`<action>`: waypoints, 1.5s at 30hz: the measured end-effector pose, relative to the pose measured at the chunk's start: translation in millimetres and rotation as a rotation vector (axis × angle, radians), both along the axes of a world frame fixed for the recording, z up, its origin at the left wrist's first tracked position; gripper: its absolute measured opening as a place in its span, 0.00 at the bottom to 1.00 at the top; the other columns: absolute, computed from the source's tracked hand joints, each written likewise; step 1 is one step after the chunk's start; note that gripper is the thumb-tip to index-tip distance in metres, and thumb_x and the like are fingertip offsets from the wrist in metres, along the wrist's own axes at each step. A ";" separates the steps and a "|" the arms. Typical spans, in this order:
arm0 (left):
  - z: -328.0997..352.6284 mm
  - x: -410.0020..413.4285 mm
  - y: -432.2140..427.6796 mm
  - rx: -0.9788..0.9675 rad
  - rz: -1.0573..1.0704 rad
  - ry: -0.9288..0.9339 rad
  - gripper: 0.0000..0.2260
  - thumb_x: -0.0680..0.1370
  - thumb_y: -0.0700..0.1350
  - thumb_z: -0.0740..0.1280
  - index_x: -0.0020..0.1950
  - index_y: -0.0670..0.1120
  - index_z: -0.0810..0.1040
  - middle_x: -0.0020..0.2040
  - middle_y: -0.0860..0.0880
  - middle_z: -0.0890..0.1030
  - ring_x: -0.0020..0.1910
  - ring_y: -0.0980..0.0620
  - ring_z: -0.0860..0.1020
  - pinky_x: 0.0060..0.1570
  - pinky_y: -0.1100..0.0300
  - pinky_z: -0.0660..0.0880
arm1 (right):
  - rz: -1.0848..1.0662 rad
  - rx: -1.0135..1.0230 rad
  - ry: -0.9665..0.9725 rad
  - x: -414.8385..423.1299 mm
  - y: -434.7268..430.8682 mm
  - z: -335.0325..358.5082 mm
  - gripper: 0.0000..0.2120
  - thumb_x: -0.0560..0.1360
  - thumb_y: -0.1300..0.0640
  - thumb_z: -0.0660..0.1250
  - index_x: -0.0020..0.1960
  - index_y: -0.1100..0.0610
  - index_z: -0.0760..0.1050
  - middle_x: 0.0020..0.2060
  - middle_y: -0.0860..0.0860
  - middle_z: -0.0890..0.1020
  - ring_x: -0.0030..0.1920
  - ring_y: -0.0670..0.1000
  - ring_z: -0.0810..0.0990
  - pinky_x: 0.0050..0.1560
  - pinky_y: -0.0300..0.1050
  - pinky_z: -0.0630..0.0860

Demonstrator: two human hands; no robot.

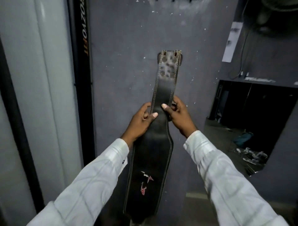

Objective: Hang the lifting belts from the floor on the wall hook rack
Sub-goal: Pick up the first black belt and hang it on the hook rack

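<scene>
A black leather lifting belt (154,154) with pale stitching stands upright in front of the grey wall (122,64). Its narrow worn end with two slots points up, and its wide part with a red and white logo hangs low. My left hand (141,119) grips the belt's left edge at the narrow neck, thumb on the front. My right hand (179,114) grips the right edge at the same height. Dark hook shapes of the rack (175,1) show at the very top edge, well above the belt's end.
A white padded column (42,80) with a black lettered strip (83,40) stands at the left. At the right, a dark opening (251,113) in the wall holds shoes and a teal bag on the floor (243,138). Cables and a paper sheet hang above it.
</scene>
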State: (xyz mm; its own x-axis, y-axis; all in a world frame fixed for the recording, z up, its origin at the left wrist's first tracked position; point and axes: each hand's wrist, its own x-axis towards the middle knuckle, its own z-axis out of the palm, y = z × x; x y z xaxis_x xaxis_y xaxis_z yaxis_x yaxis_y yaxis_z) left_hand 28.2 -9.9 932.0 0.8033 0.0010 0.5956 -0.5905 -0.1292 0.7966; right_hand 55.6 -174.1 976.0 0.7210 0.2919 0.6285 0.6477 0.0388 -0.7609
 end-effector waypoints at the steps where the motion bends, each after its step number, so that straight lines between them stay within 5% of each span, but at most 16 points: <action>1: 12.2 1.2 0.1 0.025 0.028 -0.027 0.12 0.81 0.42 0.66 0.64 0.49 0.72 0.34 0.49 0.82 0.35 0.54 0.81 0.40 0.60 0.80 | -0.027 -0.003 0.003 1.2 -0.7 10.4 0.09 0.79 0.60 0.68 0.58 0.52 0.75 0.48 0.61 0.83 0.45 0.50 0.81 0.41 0.43 0.80; 3: 34.1 7.6 0.2 0.048 0.118 -0.094 0.10 0.80 0.43 0.67 0.61 0.50 0.74 0.30 0.43 0.78 0.32 0.54 0.76 0.38 0.60 0.75 | -0.116 -0.020 0.033 6.0 -1.1 18.3 0.06 0.77 0.52 0.70 0.49 0.50 0.74 0.41 0.60 0.78 0.41 0.52 0.77 0.39 0.53 0.80; 5: 50.0 13.1 2.7 0.051 0.205 -0.149 0.11 0.79 0.43 0.68 0.60 0.48 0.75 0.28 0.45 0.73 0.28 0.56 0.70 0.34 0.63 0.70 | -0.169 -0.081 0.078 8.2 -1.4 12.3 0.09 0.75 0.48 0.71 0.42 0.48 0.72 0.37 0.52 0.77 0.39 0.50 0.76 0.40 0.52 0.78; 7: 61.0 19.0 5.4 0.045 0.269 -0.187 0.10 0.78 0.43 0.68 0.60 0.47 0.75 0.28 0.47 0.69 0.26 0.57 0.64 0.30 0.64 0.65 | -0.038 -0.150 0.154 2.9 0.1 0.2 0.03 0.79 0.52 0.68 0.50 0.51 0.78 0.44 0.50 0.84 0.44 0.48 0.82 0.48 0.47 0.81; 9: 68.1 23.2 6.5 0.033 0.295 -0.222 0.10 0.78 0.43 0.68 0.59 0.47 0.76 0.29 0.45 0.68 0.27 0.55 0.63 0.31 0.62 0.64 | -0.005 -0.137 0.174 2.5 2.1 -6.0 0.10 0.81 0.56 0.66 0.60 0.57 0.79 0.55 0.55 0.85 0.55 0.52 0.84 0.60 0.51 0.80; 14: 79.9 25.6 5.2 -0.018 0.332 -0.269 0.08 0.78 0.42 0.68 0.55 0.50 0.75 0.28 0.47 0.67 0.28 0.54 0.64 0.32 0.61 0.65 | -0.122 -0.032 0.086 1.9 5.9 -2.4 0.16 0.74 0.46 0.71 0.54 0.56 0.82 0.50 0.56 0.87 0.53 0.56 0.85 0.60 0.63 0.79; 18: 90.3 23.6 10.7 -0.099 0.322 -0.280 0.08 0.78 0.39 0.68 0.54 0.49 0.73 0.27 0.52 0.69 0.25 0.57 0.63 0.28 0.65 0.64 | 0.058 0.025 0.280 2.2 -1.7 -24.5 0.16 0.76 0.57 0.73 0.63 0.54 0.77 0.56 0.52 0.86 0.58 0.53 0.84 0.60 0.50 0.81; 20: 96.5 24.3 11.3 -0.119 0.312 -0.291 0.09 0.78 0.39 0.68 0.54 0.50 0.73 0.28 0.48 0.72 0.28 0.53 0.67 0.31 0.63 0.66 | 0.003 0.107 0.231 2.5 1.6 -33.2 0.14 0.77 0.60 0.72 0.62 0.55 0.77 0.55 0.52 0.86 0.56 0.52 0.84 0.58 0.47 0.81; 25: 109.8 34.0 9.8 -0.200 0.291 -0.281 0.09 0.73 0.48 0.70 0.52 0.56 0.75 0.35 0.40 0.78 0.34 0.46 0.73 0.38 0.53 0.73 | -0.057 0.150 0.193 4.8 0.6 -38.5 0.17 0.76 0.54 0.73 0.63 0.54 0.76 0.57 0.52 0.85 0.59 0.53 0.84 0.63 0.53 0.79; 30: 114.4 42.3 5.6 -0.215 0.314 -0.274 0.09 0.73 0.46 0.69 0.53 0.53 0.76 0.32 0.44 0.75 0.31 0.48 0.70 0.37 0.56 0.70 | -0.071 0.143 0.180 6.8 -7.3 -50.2 0.13 0.78 0.58 0.71 0.62 0.57 0.77 0.56 0.54 0.86 0.58 0.55 0.84 0.64 0.57 0.79; 33: 124.4 42.6 3.8 -0.210 0.318 -0.285 0.09 0.73 0.46 0.69 0.53 0.53 0.76 0.31 0.49 0.75 0.30 0.51 0.70 0.36 0.60 0.70 | -0.025 0.117 0.247 5.7 -14.5 -55.9 0.14 0.77 0.57 0.72 0.62 0.52 0.77 0.56 0.51 0.86 0.58 0.52 0.84 0.61 0.52 0.80; 39: 145.3 49.6 6.7 -0.189 0.334 -0.299 0.09 0.72 0.50 0.69 0.51 0.56 0.77 0.33 0.44 0.78 0.32 0.47 0.74 0.36 0.51 0.76 | 0.039 0.105 0.305 9.8 -25.6 -72.7 0.17 0.77 0.60 0.71 0.66 0.56 0.76 0.59 0.54 0.85 0.60 0.56 0.83 0.62 0.53 0.79; 43: 151.8 48.4 3.4 -0.192 0.337 -0.339 0.09 0.76 0.42 0.69 0.56 0.48 0.77 0.28 0.57 0.74 0.26 0.58 0.69 0.34 0.63 0.70 | 0.149 -0.071 0.469 7.2 -36.8 -85.8 0.21 0.77 0.58 0.71 0.69 0.53 0.73 0.61 0.51 0.84 0.61 0.52 0.83 0.61 0.46 0.80; 45: 157.0 48.5 4.0 -0.179 0.343 -0.365 0.11 0.76 0.43 0.69 0.58 0.48 0.77 0.32 0.53 0.79 0.29 0.56 0.75 0.37 0.59 0.77 | 0.132 -0.121 0.519 6.8 -39.8 -104.7 0.19 0.78 0.57 0.71 0.67 0.53 0.74 0.60 0.51 0.84 0.59 0.50 0.84 0.59 0.44 0.81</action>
State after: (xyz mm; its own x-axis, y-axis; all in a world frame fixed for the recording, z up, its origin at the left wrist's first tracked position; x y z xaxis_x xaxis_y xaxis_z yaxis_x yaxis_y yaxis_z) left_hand 76.7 -5.9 1089.0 0.4791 0.3549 0.8028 -0.7813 -0.2443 0.5743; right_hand 62.3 -213.8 871.4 0.8799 0.4486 0.1569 0.1820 -0.0131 -0.9832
